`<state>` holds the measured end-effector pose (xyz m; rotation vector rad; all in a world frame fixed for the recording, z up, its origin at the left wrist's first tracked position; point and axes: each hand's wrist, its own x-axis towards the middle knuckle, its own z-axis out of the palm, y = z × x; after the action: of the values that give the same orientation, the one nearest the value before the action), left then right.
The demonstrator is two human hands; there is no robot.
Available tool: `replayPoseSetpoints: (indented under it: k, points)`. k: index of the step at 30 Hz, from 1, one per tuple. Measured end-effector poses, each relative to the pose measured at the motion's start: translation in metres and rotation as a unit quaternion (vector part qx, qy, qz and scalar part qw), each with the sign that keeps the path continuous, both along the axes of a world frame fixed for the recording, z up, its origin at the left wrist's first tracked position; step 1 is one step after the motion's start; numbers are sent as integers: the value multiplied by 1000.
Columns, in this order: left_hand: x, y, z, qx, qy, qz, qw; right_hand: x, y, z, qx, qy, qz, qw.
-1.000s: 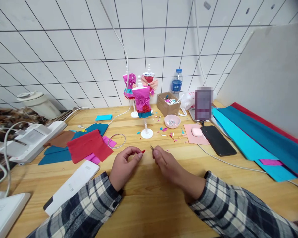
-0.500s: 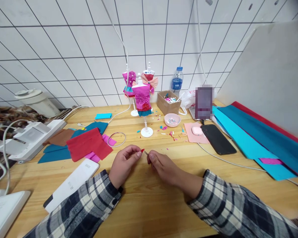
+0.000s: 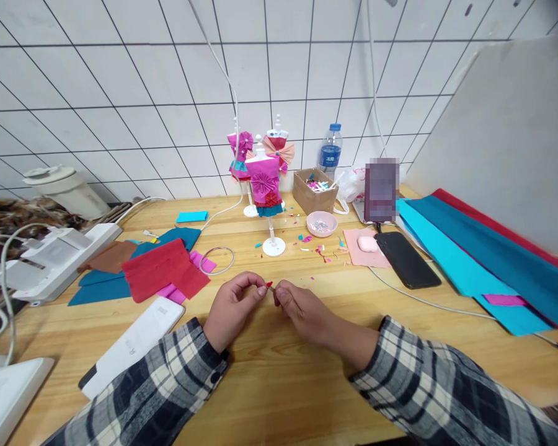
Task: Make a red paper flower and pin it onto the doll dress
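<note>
My left hand [image 3: 235, 305] pinches a tiny red paper piece [image 3: 269, 284] between thumb and fingertips, low over the wooden table [image 3: 279, 371]. My right hand [image 3: 302, 310] is closed on a thin metal tool [image 3: 272, 289] whose tip meets the red piece. The two hands touch at the fingertips near the table's middle. Behind them stands a small white mannequin [image 3: 266, 198] in a pink paper dress, with two more dressed mannequins [image 3: 242, 158] further back.
Red, teal, brown and pink paper sheets [image 3: 162, 269] lie left, by a wire ring [image 3: 217, 259] and a white box [image 3: 132, 344]. A cardboard box [image 3: 315, 192], pink dish [image 3: 322, 223], water bottle [image 3: 330, 152], black phone [image 3: 407, 260] and large blue and red sheets [image 3: 483, 260] lie right.
My hands moved together: a second ago they were apart, now the right hand's tool tip touches the red piece in the left hand. The view shifted slightly.
</note>
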<state>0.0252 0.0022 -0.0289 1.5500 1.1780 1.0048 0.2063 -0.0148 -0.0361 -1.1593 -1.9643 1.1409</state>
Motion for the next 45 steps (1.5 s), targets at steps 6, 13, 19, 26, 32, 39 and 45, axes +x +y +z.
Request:
replayPoseSetpoints:
  k: [6, 13, 19, 26, 32, 39, 45]
  points:
    - [1, -1, 2, 10, 21, -8, 1000, 0, 1, -1, 6, -11, -1, 1000]
    - [0, 0, -1, 10, 18, -14, 1000, 1, 3, -2, 12, -27, -4, 1000]
    - [1, -2, 0, 5, 14, -19, 1000, 1, 3, -3, 17, -24, -6, 1000]
    - [0, -1, -1, 14, 12, -21, 1000, 1, 6, 1, 7, 10, 1, 1000]
    - [1, 0, -1, 12, 15, -8, 1000, 1, 7, 3, -3, 15, -7, 1000]
    - [3, -1, 0, 0, 12, 5, 1000, 1, 6, 4, -1, 2, -21, 1000]
    - [5, -1, -1, -12, 2, 7, 1000, 0, 5, 6, -7, 8, -31, 999]
